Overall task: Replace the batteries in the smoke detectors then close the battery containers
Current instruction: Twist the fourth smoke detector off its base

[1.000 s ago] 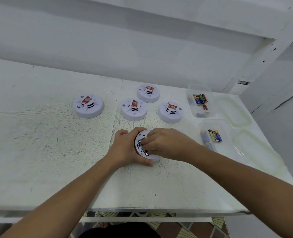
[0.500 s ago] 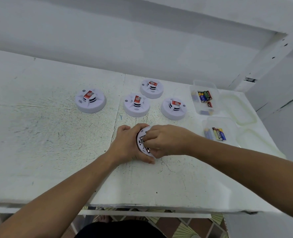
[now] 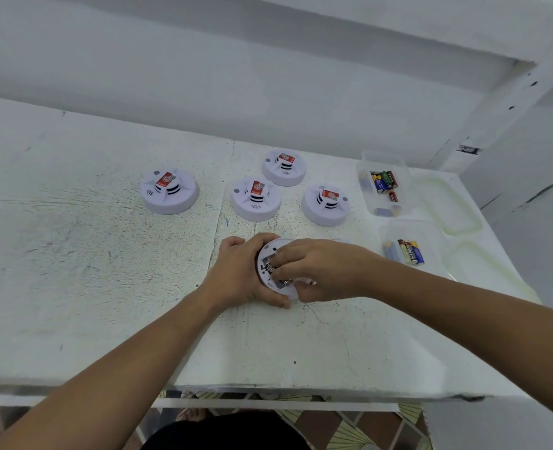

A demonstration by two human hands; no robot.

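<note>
A white smoke detector [image 3: 272, 250] lies upside down on the white table [image 3: 106, 271], its battery compartment open. My left hand [image 3: 239, 271] grips its left rim, thumb at the near edge. My right hand [image 3: 320, 271] reaches over it from the right, fingertips curled onto a dark battery [image 3: 269, 269] sitting in the compartment. Most of the detector is hidden under both hands. Farther back, several more detectors stand upright with red labels: one at the left [image 3: 169, 191], one in the middle [image 3: 255, 199], one at the back [image 3: 284, 167], one at the right [image 3: 326, 204].
Two clear plastic containers stand at the right, the far one [image 3: 364, 157] and the near one [image 3: 431, 228], each holding batteries. Their lids [image 3: 447, 203] [image 3: 483, 271] lie beside them. A wall runs behind the table, and the table's front edge is close to me.
Both hands stay on the upturned detector. My right fingertips have shifted a little over the compartment, and more of the dark battery shows now.
</note>
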